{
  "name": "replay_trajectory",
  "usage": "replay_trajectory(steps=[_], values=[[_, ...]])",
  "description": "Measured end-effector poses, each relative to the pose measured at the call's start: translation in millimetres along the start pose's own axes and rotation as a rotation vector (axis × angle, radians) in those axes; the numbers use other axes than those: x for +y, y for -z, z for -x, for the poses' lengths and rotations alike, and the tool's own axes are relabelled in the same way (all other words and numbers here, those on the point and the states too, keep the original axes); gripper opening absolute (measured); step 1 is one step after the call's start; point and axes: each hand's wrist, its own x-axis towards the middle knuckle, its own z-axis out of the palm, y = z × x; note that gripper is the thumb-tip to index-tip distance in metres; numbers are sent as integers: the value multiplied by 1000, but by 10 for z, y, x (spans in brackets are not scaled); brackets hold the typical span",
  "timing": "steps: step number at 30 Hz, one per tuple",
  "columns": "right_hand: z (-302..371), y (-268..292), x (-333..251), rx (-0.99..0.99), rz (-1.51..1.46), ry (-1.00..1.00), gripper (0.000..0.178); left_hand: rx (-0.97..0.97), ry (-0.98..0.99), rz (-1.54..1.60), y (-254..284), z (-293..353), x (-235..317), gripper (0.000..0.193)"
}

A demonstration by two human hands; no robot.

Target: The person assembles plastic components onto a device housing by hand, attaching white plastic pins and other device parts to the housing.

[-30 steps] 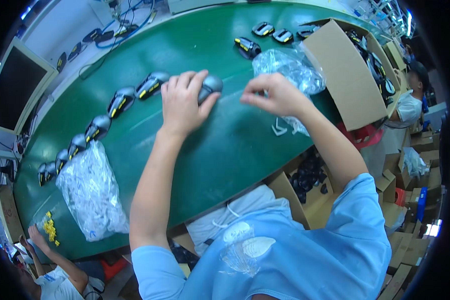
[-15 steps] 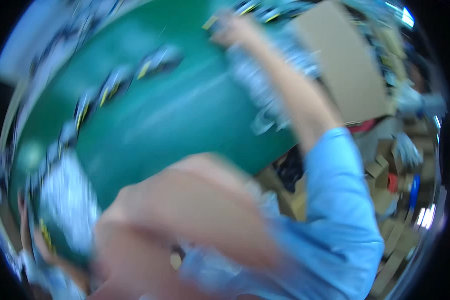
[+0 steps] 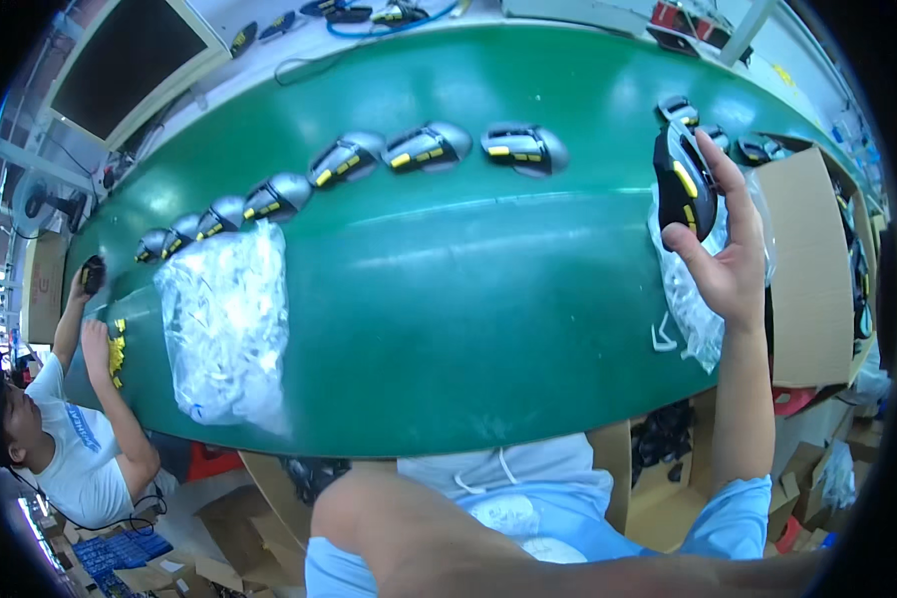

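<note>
My right hand point(image 3: 730, 254) holds a black and grey computer mouse point(image 3: 686, 189) upright between thumb and fingers, its yellow side buttons showing. The mouse is above the right part of the green table, over a clear plastic bag point(image 3: 696, 304). Only my left arm point(image 3: 419, 538) shows, bent and crossing the lower edge toward the right; its hand is out of view. Two more mice lie just beyond my right hand, one of them a grey mouse point(image 3: 677, 110). A curved row of several similar mice, including a middle mouse point(image 3: 429, 147), runs along the table toward the left.
A clear bag of small pieces point(image 3: 224, 324) lies on the table's left part. An open cardboard box point(image 3: 812, 269) stands at the right. At far left another person point(image 3: 80, 439) holds a mouse beside yellow pieces point(image 3: 117, 357). A monitor point(image 3: 135, 65) stands behind.
The view has swung and sharpened from a blur. My right hand, earlier reaching toward mice near the box, now holds a mouse up nearer me. My left arm sits lower in the picture.
</note>
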Motion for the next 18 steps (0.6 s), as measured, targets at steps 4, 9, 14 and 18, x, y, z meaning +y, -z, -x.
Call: replay_trajectory(steps=[4, 9, 14, 18], values=[[141, -266, -16, -75, -9, 237, 87, 34, -78, -346, -247, -216, 76, 40], [401, -56, -283, -135, -30, 153, 89, -45, -220, -669, -128, -110, 235, 31], [748, -477, -468, -330, -124, 181, 87, -149, -351, -1044, -234, -123, 407, 24], [1001, -590, -473, -341, -8, 39, 74, -337, -623, -1107, 142, 166, 640, 22]])
